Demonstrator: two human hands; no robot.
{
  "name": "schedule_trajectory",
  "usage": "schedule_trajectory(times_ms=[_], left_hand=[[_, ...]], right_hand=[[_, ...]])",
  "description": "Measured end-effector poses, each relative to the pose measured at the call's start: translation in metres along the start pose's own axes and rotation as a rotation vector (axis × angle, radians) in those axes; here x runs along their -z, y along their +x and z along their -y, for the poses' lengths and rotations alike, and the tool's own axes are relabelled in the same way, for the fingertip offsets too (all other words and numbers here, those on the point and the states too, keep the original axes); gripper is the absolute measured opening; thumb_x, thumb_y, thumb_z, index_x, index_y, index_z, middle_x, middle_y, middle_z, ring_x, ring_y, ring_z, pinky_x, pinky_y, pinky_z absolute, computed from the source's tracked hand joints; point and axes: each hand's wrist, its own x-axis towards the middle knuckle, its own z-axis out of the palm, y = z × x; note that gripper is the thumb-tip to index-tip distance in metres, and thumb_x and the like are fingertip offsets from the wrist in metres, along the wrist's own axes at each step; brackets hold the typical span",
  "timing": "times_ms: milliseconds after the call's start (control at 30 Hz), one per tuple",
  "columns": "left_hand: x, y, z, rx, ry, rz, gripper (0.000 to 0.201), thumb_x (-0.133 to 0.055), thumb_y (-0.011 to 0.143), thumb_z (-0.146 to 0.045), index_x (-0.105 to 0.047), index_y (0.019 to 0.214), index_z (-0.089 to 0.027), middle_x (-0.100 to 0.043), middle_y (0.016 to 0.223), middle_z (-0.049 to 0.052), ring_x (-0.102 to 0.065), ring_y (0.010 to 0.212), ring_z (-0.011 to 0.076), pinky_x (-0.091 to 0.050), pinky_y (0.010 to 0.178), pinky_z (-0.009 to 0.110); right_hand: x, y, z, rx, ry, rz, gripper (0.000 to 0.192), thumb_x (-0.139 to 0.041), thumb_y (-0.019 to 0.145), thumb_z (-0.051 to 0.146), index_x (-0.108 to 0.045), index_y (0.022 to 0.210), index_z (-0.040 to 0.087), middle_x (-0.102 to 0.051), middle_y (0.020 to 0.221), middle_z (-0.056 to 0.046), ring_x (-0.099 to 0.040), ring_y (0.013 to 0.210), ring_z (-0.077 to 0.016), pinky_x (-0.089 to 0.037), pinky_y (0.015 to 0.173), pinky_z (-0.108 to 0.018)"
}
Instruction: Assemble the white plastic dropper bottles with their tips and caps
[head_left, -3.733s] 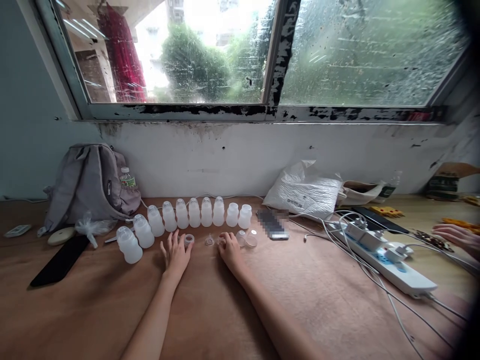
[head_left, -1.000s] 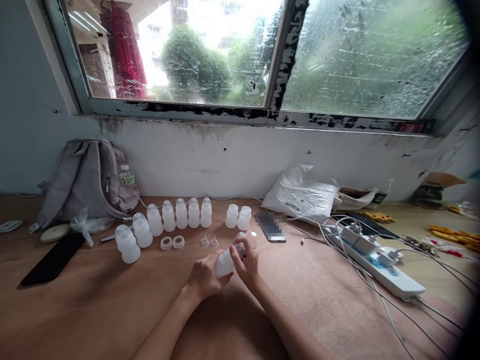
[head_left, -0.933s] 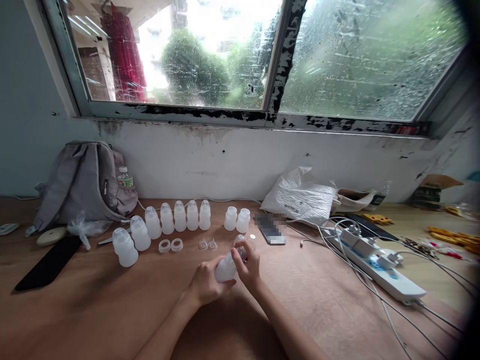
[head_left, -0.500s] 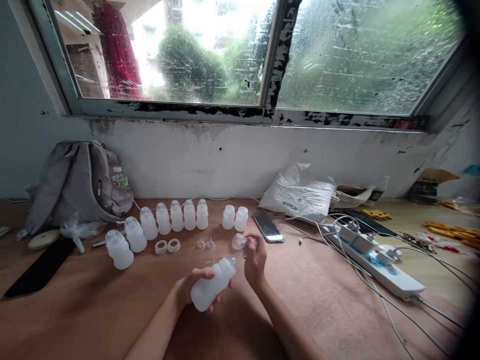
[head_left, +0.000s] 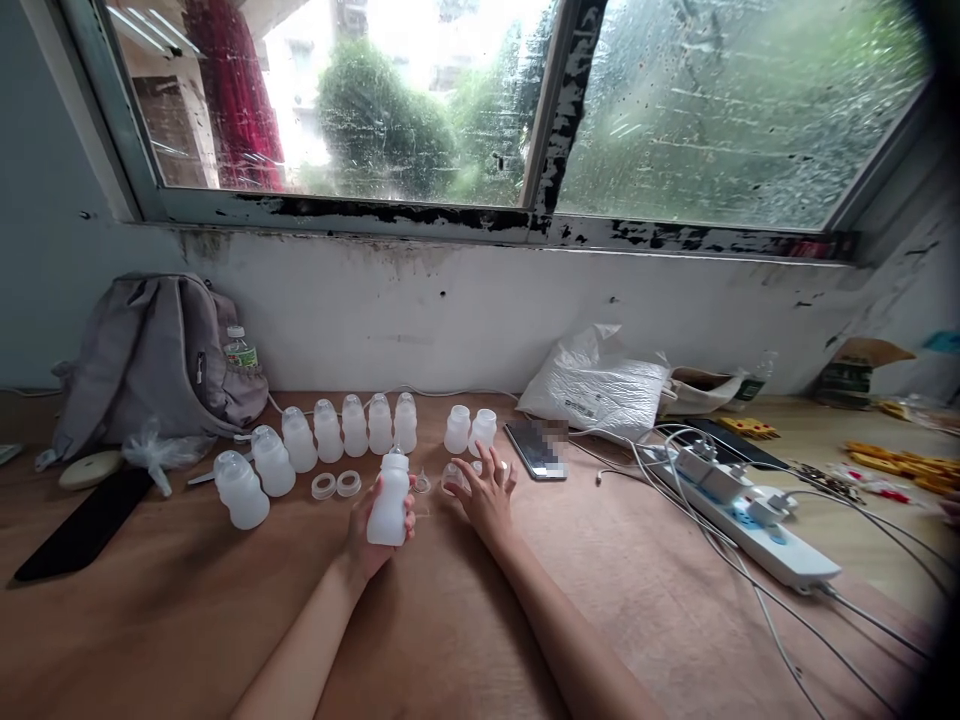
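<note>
My left hand (head_left: 366, 528) is wrapped round a frosted baby bottle (head_left: 389, 505), held almost upright above the table. A clear teat shows at the top of this bottle. My right hand (head_left: 489, 497) is to the right with its fingers spread, low over the table. Its thumb and fingertips are at a clear domed bottle cap (head_left: 453, 477); whether they touch it I cannot tell. Another clear piece lies partly hidden behind the fingers. A loose teat (head_left: 422, 483) lies between the hands, and two white collar rings (head_left: 324, 486) lie left of the held bottle.
Several capped bottles (head_left: 298, 440) stand in a curved row at the left. Two open bottles (head_left: 457, 430) stand behind my right hand. A phone (head_left: 536, 452), a silver bag (head_left: 596, 385) and a power strip (head_left: 750, 515) with cables are at the right; a backpack (head_left: 150, 365) is far left.
My left hand has brought the bottle from a rightward tilt to nearly upright and moved it left. My right hand has come away from the bottle's neck, its fingers spreading low near the clear caps.
</note>
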Motion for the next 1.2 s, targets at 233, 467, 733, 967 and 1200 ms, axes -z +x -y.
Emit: schedule_trajectory(times_ms=[233,467,733,967,1200], left_hand=[[-0.009,0.001,0.004,-0.096,0.197,-0.136,0.042,-0.051,0.075,-0.045,-0.050,0.106,-0.017,-0.056,0.080,0.003,-0.055,0.060,0.0123,-0.045,0.056,0.025],[-0.010,0.002,0.018,-0.508,1.247,-0.240,0.041,-0.062,0.066,-0.036,-0.053,0.101,-0.019,-0.060,0.092,0.007,-0.056,0.084,0.0233,-0.042,0.074,0.032],[-0.017,-0.001,0.036,-0.500,1.526,-0.204,0.029,-0.058,0.065,-0.027,-0.055,0.093,-0.018,-0.062,0.080,0.010,-0.058,0.073,0.0244,-0.043,0.063,0.031],[-0.023,-0.004,0.028,-0.179,1.182,-0.067,0.017,-0.062,0.053,-0.020,-0.055,0.068,-0.015,-0.057,0.062,0.003,-0.052,0.055,0.0160,-0.035,0.048,0.024],[-0.028,-0.016,0.026,0.236,0.304,0.287,0.025,-0.051,0.057,-0.022,-0.054,0.079,-0.012,-0.052,0.057,0.001,-0.050,0.046,0.0121,-0.036,0.046,0.024]], right_hand=[[0.005,0.003,-0.004,-0.074,0.073,-0.026,0.034,-0.055,0.076,0.038,-0.055,0.108,0.026,-0.039,0.130,-0.013,-0.027,0.122,-0.0342,-0.014,0.091,-0.064],[0.042,0.003,0.036,-0.205,0.905,0.107,0.037,-0.046,0.082,0.035,-0.047,0.118,0.023,-0.053,0.119,-0.009,-0.048,0.110,-0.0233,-0.041,0.088,-0.039],[0.060,0.004,0.061,-0.491,1.324,0.244,0.017,-0.060,0.072,0.036,-0.061,0.073,0.019,-0.067,0.093,-0.008,-0.052,0.105,-0.0241,-0.040,0.087,-0.038],[0.073,0.009,0.059,-0.474,1.431,0.322,0.018,-0.061,0.071,0.036,-0.059,0.065,0.019,-0.068,0.083,-0.007,-0.048,0.110,-0.0248,-0.036,0.091,-0.043],[0.080,0.015,0.043,-0.265,1.517,0.558,0.044,-0.060,0.069,0.046,-0.055,0.108,0.024,-0.054,0.117,-0.006,-0.048,0.107,-0.0236,-0.039,0.086,-0.038]])
